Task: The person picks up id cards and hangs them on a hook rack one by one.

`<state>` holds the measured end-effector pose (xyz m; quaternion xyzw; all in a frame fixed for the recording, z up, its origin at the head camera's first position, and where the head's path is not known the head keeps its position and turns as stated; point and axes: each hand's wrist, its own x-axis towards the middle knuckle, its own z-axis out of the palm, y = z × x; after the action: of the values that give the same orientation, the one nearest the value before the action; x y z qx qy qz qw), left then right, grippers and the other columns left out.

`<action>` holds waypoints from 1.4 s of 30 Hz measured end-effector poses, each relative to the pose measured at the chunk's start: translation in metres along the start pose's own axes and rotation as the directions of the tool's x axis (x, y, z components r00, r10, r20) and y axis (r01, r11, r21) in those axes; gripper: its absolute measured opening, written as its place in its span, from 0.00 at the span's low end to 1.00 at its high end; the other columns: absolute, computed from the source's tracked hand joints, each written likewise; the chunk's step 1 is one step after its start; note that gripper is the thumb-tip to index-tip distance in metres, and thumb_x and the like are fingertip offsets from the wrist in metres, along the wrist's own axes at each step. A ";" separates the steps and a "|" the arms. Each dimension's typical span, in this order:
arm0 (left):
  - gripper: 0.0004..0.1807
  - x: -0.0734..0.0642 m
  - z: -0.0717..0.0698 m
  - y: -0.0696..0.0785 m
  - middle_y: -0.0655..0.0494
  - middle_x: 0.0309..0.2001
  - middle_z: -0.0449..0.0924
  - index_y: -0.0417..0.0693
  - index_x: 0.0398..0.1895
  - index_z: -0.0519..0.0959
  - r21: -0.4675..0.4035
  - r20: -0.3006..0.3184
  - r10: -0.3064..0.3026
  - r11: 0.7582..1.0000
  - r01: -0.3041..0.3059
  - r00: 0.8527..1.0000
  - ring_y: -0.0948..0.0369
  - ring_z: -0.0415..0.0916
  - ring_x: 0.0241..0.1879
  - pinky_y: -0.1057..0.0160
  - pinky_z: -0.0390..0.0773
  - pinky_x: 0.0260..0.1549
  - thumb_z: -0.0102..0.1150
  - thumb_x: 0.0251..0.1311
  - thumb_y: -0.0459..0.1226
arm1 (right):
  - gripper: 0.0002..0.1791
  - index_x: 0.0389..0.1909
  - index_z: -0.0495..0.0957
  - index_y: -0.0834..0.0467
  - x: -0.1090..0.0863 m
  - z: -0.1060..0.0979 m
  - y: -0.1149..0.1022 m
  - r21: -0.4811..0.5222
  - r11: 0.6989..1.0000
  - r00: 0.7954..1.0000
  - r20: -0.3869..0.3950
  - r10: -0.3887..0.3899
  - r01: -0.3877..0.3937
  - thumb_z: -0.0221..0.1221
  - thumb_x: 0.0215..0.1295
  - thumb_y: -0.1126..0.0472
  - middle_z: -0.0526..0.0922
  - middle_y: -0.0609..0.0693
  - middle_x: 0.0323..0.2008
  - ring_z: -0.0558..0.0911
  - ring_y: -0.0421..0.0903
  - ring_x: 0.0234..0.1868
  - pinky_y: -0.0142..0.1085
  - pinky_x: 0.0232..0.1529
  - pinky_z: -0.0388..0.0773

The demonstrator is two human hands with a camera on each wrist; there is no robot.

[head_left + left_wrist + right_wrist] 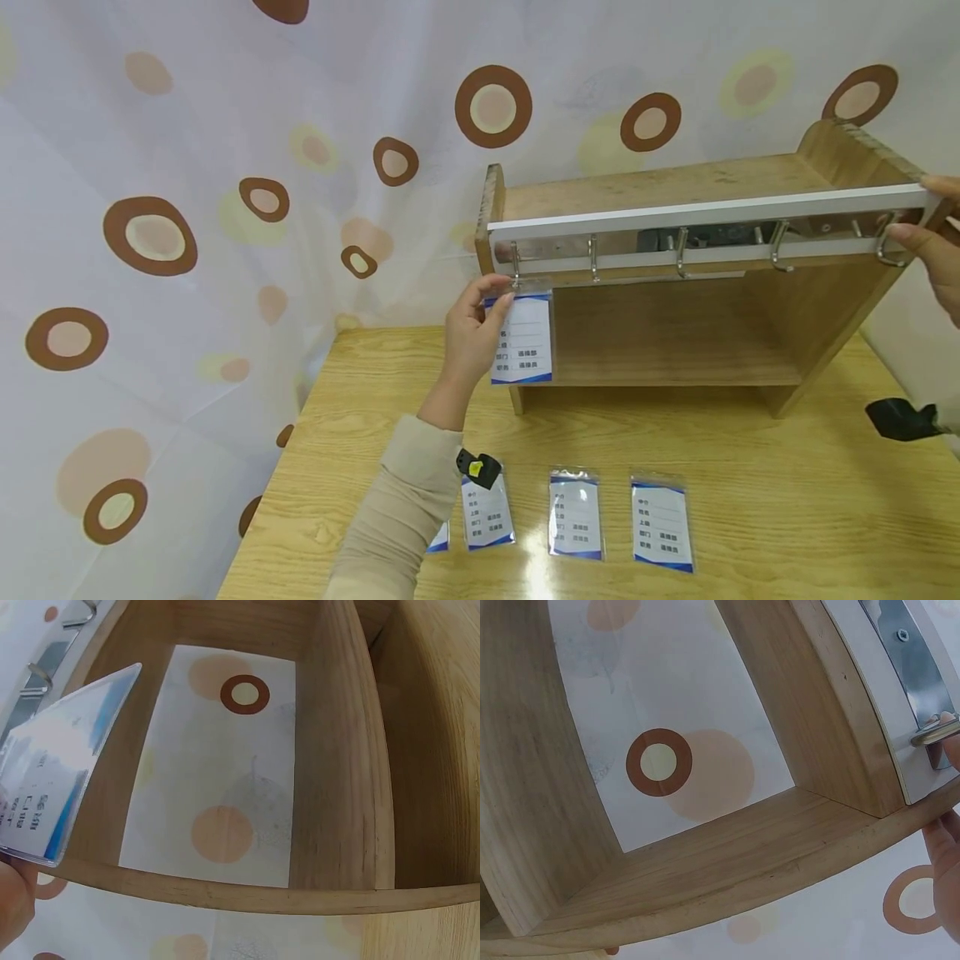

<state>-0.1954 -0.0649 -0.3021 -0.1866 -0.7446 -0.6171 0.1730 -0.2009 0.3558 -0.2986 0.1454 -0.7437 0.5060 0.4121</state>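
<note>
A spotted curtain (225,350) hangs behind the wooden shelf (675,342). Your left hand (472,323) pinches a card (532,333) near its top, the leftmost hook (515,259) just above your fingers; whether they've joined, I can't tell. A loose pinch could drop it; slackening your right hand (939,250), gripping the shelf's end, could let things shift. The card's white, blue-banded, clear-sleeved.
</note>
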 end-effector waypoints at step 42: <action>0.19 0.001 -0.010 -0.017 0.42 0.39 0.72 0.37 0.53 0.64 -0.065 0.037 -0.041 0.997 0.043 0.998 0.49 0.71 0.34 0.66 0.72 0.32 0.48 0.57 0.28 | 0.23 0.48 0.70 0.67 0.001 0.006 -0.014 0.127 0.985 0.985 -0.115 0.131 -0.116 0.57 0.45 0.74 0.72 0.46 0.41 0.72 0.36 0.38 0.20 0.42 0.67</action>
<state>-0.2045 -0.0778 -0.3144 -0.1875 -0.7305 -0.6415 0.1405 -0.1951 0.3447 -0.2898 0.0921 -0.6928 0.5822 0.4154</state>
